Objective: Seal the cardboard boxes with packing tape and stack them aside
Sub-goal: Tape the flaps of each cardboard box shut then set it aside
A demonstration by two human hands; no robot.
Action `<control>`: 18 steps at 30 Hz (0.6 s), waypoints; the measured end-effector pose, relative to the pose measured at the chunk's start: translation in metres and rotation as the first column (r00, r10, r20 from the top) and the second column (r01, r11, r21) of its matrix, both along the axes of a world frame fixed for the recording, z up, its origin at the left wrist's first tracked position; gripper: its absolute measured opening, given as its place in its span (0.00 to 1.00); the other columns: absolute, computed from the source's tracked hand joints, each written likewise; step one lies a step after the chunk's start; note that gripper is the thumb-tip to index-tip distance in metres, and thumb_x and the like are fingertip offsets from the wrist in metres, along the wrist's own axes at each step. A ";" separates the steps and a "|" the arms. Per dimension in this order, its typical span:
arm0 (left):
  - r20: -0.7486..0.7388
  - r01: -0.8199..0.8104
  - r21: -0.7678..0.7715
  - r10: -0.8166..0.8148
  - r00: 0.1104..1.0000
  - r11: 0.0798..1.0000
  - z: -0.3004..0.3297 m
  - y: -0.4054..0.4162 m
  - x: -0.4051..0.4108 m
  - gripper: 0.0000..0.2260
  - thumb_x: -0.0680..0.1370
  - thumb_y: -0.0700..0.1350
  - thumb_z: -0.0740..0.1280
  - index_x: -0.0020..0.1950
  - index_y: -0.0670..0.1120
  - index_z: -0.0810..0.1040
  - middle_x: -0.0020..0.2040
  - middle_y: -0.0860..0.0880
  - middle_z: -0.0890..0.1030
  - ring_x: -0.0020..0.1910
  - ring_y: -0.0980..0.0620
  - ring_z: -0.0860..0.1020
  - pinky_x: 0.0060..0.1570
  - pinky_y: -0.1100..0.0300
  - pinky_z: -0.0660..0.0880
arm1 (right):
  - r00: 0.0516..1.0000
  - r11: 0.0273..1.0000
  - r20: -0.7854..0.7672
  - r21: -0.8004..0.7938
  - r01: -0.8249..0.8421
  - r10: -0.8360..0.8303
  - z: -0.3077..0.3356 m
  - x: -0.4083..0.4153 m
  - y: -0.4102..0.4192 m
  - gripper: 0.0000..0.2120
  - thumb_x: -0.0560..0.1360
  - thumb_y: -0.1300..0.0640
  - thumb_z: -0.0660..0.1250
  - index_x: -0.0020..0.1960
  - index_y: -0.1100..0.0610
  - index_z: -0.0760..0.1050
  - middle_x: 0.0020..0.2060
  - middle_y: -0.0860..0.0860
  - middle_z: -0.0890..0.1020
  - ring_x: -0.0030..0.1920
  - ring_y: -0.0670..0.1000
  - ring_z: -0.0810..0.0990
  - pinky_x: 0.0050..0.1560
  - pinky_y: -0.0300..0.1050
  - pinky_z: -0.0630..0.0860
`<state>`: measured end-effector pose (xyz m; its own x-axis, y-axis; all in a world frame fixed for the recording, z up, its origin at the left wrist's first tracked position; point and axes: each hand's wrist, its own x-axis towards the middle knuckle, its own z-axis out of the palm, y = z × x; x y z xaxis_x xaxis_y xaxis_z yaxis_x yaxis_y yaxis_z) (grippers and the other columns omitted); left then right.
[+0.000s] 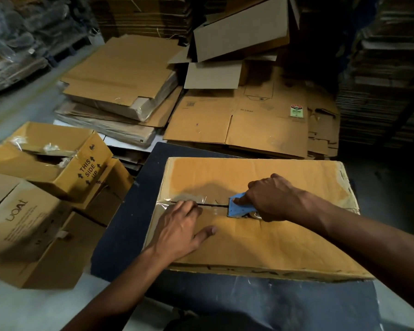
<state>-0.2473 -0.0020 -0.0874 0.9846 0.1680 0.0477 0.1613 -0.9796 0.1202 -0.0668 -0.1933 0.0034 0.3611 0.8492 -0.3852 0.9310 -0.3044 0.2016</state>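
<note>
A wide brown cardboard box [261, 242] lies on a dark blue table [129, 223], its two top flaps meeting at a centre seam. Clear packing tape [177, 202] covers the left end of that seam. My left hand [181, 231] presses flat on the tape and near flap, fingers spread. My right hand [271, 198] grips a blue tape dispenser [238, 209] that sits on the seam at mid-box, index finger laid along its top. The tape roll is mostly hidden under that hand.
Several brown boxes [46, 187], one marked "THIS SIDE UP", stand jumbled to the left of the table. Flattened cardboard stacks [120, 91] and sheets [261, 123] lie on the floor behind. An opened box [239, 29] leans at the back. Tall cardboard piles [387, 68] rise at right.
</note>
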 end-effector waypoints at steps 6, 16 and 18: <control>-0.065 -0.041 0.096 0.048 0.997 0.995 0.007 -0.004 0.013 0.39 0.76 0.79 0.47 0.65 0.50 0.77 0.60 0.50 0.76 0.58 0.49 0.73 0.60 0.46 0.72 | 1.000 1.000 -0.002 0.010 -0.014 0.014 0.001 0.002 0.001 0.28 0.82 0.49 0.66 0.80 0.41 0.63 0.57 0.51 0.78 0.54 0.54 0.80 0.45 0.47 0.68; 0.003 0.040 0.013 -0.040 0.999 0.999 -0.006 -0.017 0.014 0.35 0.77 0.77 0.53 0.69 0.54 0.78 0.63 0.50 0.76 0.61 0.48 0.75 0.60 0.45 0.75 | 1.000 0.999 0.011 -0.033 -0.028 0.029 0.000 -0.001 0.004 0.29 0.80 0.49 0.69 0.79 0.40 0.64 0.55 0.52 0.78 0.54 0.57 0.81 0.53 0.53 0.75; -0.019 -0.069 0.063 0.071 0.997 0.996 -0.004 -0.003 0.007 0.36 0.76 0.79 0.50 0.68 0.55 0.78 0.62 0.50 0.76 0.61 0.48 0.75 0.62 0.44 0.74 | 0.999 0.999 0.022 -0.034 -0.039 0.040 -0.001 0.001 0.003 0.30 0.80 0.49 0.69 0.79 0.41 0.63 0.55 0.53 0.78 0.54 0.57 0.81 0.53 0.54 0.76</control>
<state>-0.2402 -0.0051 -0.0915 0.9715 0.2338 0.0392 0.2316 -0.9713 0.0549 -0.0663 -0.1898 0.0029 0.3366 0.8499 -0.4055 0.9372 -0.2605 0.2320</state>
